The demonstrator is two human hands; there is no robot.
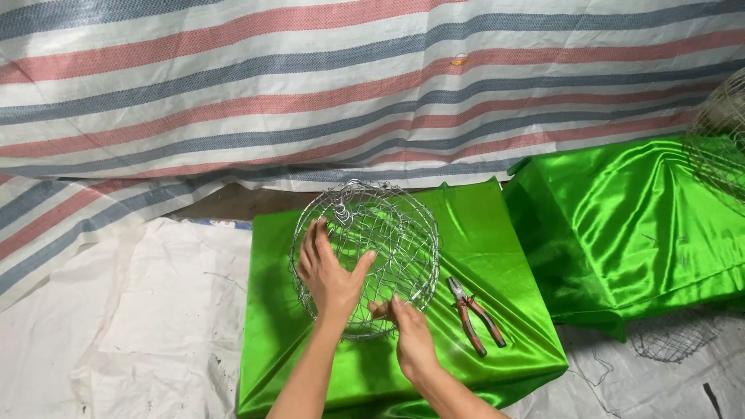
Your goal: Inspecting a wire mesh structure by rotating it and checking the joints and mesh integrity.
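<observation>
Right now the wire mesh ball sits on top of a block draped in bright green satin cloth, towards its far end, with a small twisted loop of wire at its crown. My left hand lies flat and spread against the near side of the mesh, fingers fanned upward and thumb pointing right, pressing on the cage rather than closing round anything. My right hand is at the lower edge of the ball, its fingertips pinched together on the wire there; I cannot tell whether they hold a loose strand or only the mesh itself. Just to the right of that hand a pair of pliers with red and black handles lies on the cloth, jaws pointing away from me, apart from both hands and close beside the ball. Further right stands a second block under green satin, and part of another wire cage rests on its far right corner at the picture's edge. A scrap of flat mesh lies on the white sheet below it. Behind everything hangs a red, blue and white striped tarpaulin.
</observation>
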